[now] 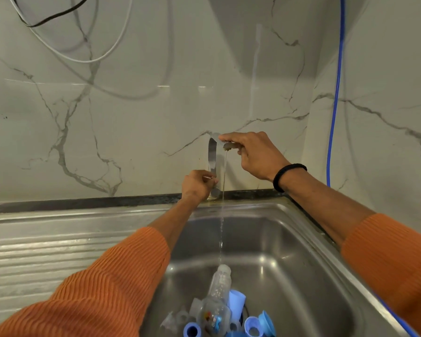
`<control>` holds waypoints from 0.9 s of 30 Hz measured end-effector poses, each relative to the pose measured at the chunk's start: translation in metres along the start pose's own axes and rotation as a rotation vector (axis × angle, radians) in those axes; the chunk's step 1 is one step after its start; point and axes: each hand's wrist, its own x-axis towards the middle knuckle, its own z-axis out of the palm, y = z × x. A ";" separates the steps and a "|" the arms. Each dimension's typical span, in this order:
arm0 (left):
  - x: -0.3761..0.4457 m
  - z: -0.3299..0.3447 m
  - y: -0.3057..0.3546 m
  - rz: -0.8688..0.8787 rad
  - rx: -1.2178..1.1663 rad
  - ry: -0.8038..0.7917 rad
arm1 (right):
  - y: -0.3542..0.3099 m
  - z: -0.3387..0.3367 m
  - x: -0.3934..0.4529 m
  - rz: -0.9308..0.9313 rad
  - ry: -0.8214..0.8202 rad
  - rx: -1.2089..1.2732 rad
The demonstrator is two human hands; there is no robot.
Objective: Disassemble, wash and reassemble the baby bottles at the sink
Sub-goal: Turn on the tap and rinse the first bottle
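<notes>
A chrome tap rises at the back of the steel sink. My left hand grips the tap's handle low on its stem. My right hand holds the spout end from above, fingers curled over it. A thin stream of water falls from the spout into the basin. At the bottom of the basin lie clear baby bottles, a blue cap, blue screw rings and clear teats, all apart in a heap.
A ribbed steel draining board stretches left of the basin. A marble-look wall stands behind. A blue hose runs down the right wall; white and black cables hang at top left.
</notes>
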 end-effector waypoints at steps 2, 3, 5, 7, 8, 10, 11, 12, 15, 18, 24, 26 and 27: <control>-0.013 -0.010 0.000 -0.041 -0.022 -0.014 | 0.001 0.001 -0.005 0.019 -0.013 0.049; -0.022 -0.015 -0.001 -0.069 -0.013 -0.024 | 0.000 0.004 -0.011 0.037 -0.013 0.088; -0.044 -0.028 -0.004 -0.127 0.051 -0.091 | 0.002 0.016 -0.030 0.134 0.017 0.174; -0.073 -0.037 -0.008 -0.141 0.161 -0.239 | 0.012 0.039 -0.056 0.321 0.036 0.233; -0.088 -0.040 -0.010 -0.135 0.206 -0.332 | 0.019 0.052 -0.069 0.422 -0.010 0.267; -0.117 -0.043 -0.014 -0.155 0.281 -0.534 | 0.029 0.080 -0.099 0.566 -0.270 0.304; -0.129 -0.043 -0.015 -0.189 0.332 -0.628 | 0.032 0.092 -0.112 0.585 -0.427 0.267; -0.140 -0.042 -0.016 -0.227 0.385 -0.699 | 0.035 0.103 -0.122 0.579 -0.555 0.196; -0.157 -0.035 -0.019 -0.305 0.463 -0.780 | 0.034 0.131 -0.134 0.521 -0.729 0.009; -0.167 -0.021 -0.024 -0.254 0.606 -0.728 | 0.026 0.158 -0.135 0.440 -0.890 -0.037; -0.174 0.000 -0.047 -0.262 0.661 -0.612 | 0.027 0.198 -0.146 0.418 -0.993 -0.103; -0.172 0.001 -0.050 -0.260 0.651 -0.576 | 0.033 0.205 -0.150 0.455 -0.894 -0.076; -0.171 0.001 -0.050 -0.258 0.638 -0.547 | 0.036 0.206 -0.150 0.474 -0.831 -0.056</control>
